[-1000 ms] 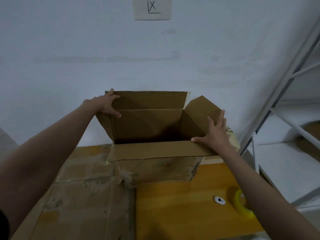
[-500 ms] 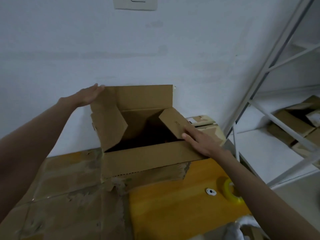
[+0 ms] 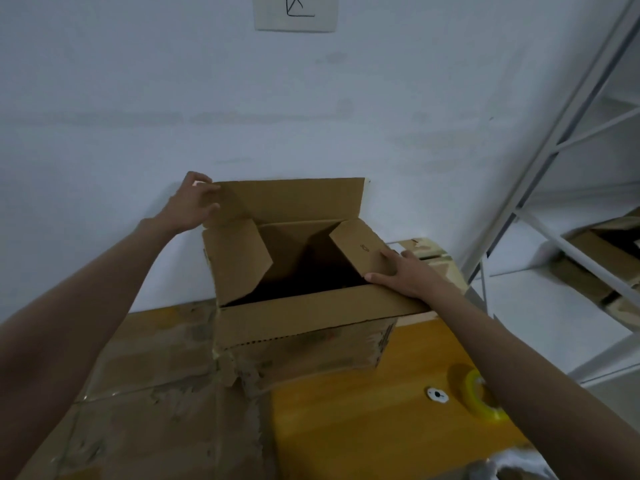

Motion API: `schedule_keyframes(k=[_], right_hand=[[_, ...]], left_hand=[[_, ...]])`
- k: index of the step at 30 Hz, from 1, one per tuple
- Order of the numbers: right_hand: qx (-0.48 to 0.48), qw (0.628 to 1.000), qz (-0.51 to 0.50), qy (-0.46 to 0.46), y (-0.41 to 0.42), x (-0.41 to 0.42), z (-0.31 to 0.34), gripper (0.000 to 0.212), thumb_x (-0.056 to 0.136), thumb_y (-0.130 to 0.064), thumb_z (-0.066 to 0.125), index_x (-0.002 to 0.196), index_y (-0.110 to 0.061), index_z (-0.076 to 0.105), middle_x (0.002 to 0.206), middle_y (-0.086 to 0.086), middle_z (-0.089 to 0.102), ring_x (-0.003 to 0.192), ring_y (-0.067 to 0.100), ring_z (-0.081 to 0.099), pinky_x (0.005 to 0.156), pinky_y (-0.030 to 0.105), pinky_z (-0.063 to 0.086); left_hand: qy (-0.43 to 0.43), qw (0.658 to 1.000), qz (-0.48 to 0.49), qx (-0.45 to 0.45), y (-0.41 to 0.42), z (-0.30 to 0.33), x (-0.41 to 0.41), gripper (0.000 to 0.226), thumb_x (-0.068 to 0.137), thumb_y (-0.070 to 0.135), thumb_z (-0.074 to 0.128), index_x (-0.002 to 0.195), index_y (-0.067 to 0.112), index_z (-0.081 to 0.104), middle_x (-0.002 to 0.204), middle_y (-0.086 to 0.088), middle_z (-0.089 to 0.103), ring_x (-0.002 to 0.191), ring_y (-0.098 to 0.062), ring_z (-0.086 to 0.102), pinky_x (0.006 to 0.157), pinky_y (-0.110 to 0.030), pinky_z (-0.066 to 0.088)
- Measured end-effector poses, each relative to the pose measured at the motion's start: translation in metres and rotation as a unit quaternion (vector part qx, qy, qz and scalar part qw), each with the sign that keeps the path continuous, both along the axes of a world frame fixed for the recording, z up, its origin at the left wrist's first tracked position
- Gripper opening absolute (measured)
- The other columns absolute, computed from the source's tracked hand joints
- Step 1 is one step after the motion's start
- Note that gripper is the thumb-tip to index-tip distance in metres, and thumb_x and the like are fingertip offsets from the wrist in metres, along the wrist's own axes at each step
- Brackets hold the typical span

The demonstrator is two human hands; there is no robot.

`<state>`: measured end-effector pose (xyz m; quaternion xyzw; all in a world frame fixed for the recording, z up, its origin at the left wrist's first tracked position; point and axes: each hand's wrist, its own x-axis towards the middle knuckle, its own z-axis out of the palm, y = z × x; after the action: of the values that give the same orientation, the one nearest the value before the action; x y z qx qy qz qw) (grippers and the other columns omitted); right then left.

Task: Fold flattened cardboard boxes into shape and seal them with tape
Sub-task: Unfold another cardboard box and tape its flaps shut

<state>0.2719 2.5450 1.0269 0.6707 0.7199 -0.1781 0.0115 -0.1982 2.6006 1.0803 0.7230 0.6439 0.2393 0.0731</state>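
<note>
An open brown cardboard box [image 3: 304,327] stands on the yellow table against the white wall. Its left and right side flaps are folded inward; the far flap stands upright and the near flap hangs outward. My left hand [image 3: 188,207] grips the upper left corner of the far flap, fingers curled over its edge. My right hand [image 3: 403,271] presses flat on the right side flap, holding it down into the box. A roll of yellowish tape [image 3: 479,398] lies on the table at the right, partly hidden by my right forearm.
Flattened, tape-scarred cardboard [image 3: 145,403] covers the table's left half. A small white round object [image 3: 437,395] lies by the tape. A white metal shelf rack [image 3: 561,188] with more boxes [image 3: 595,258] stands at the right. A paper sign [image 3: 295,12] hangs on the wall.
The left side flap has folded inward. My left hand has moved from it to the far flap's corner. My right hand pushed the right flap down and keeps pressing it.
</note>
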Motion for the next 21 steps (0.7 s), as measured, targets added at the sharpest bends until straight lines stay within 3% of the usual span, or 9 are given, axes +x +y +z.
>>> schedule_keyframes(k=[3,7,10,12,15,18,21], right_hand=[[0.018,0.999,0.006,-0.036,0.001,-0.013,0.004,0.104,0.069,-0.095,0.036,0.152,-0.033,0.021,0.144,0.014,0.039,0.12,0.04,0.052,0.09,0.049,0.046],[0.008,0.999,-0.005,-0.043,0.005,-0.04,0.01,0.104,0.073,-0.091,0.039,0.153,-0.027,0.022,0.147,0.017,0.039,0.131,0.04,0.045,0.101,0.052,0.042],[-0.015,0.997,0.012,-0.074,0.0,-0.052,0.001,0.102,0.076,-0.088,0.043,0.154,-0.028,0.015,0.151,0.017,0.036,0.133,0.04,0.043,0.104,0.053,0.041],[-0.048,0.996,0.004,-0.081,-0.004,-0.049,-0.007,0.103,0.076,-0.088,0.042,0.156,-0.033,0.005,0.158,0.017,0.023,0.136,0.043,0.038,0.105,0.054,0.039],[-0.083,0.993,-0.004,-0.08,-0.004,-0.037,-0.012,0.104,0.078,-0.088,0.037,0.156,-0.038,-0.009,0.165,0.013,0.004,0.141,0.044,0.033,0.11,0.055,0.036],[-0.085,0.995,-0.001,-0.056,-0.003,-0.029,-0.016,0.101,0.079,-0.088,0.035,0.155,-0.041,-0.012,0.165,0.012,0.004,0.141,0.043,0.035,0.11,0.056,0.036],[-0.082,0.996,0.001,-0.031,-0.004,-0.027,-0.02,0.099,0.079,-0.087,0.035,0.154,-0.044,-0.014,0.165,0.011,0.004,0.141,0.042,0.034,0.11,0.055,0.035]], left_hand=[[-0.018,1.0,0.019,-0.008,0.006,0.004,0.007,0.044,0.092,0.009,0.067,0.135,0.005,0.058,0.138,-0.015,0.035,0.114,-0.034,0.054,0.104,-0.047,0.044],[-0.022,1.0,-0.006,0.001,0.011,0.002,0.013,0.048,0.092,0.008,0.067,0.138,0.005,0.055,0.14,-0.013,0.033,0.109,-0.033,0.054,0.102,-0.045,0.046],[-0.01,1.0,-0.02,0.015,0.008,-0.004,0.009,0.052,0.091,0.006,0.068,0.141,0.006,0.053,0.142,-0.015,0.033,0.115,-0.034,0.052,0.102,-0.046,0.047],[-0.007,0.999,-0.034,0.014,0.004,-0.006,0.005,0.058,0.089,0.006,0.071,0.143,0.006,0.05,0.147,-0.016,0.033,0.127,-0.035,0.046,0.107,-0.046,0.043],[0.005,0.998,-0.057,-0.026,-0.006,-0.005,-0.001,0.082,0.083,0.033,0.079,0.152,0.014,0.039,0.161,-0.007,0.023,0.146,-0.03,0.027,0.119,-0.047,0.028],[0.037,0.994,-0.062,-0.083,-0.021,-0.003,-0.008,0.111,0.067,0.062,0.081,0.158,0.032,0.023,0.167,0.011,-0.003,0.153,-0.023,0.007,0.122,-0.052,0.017],[0.092,0.988,-0.047,-0.113,-0.036,-0.01,-0.007,0.126,0.056,0.082,0.074,0.158,0.04,0.012,0.16,0.017,-0.03,0.154,-0.024,-0.007,0.122,-0.055,0.012]])
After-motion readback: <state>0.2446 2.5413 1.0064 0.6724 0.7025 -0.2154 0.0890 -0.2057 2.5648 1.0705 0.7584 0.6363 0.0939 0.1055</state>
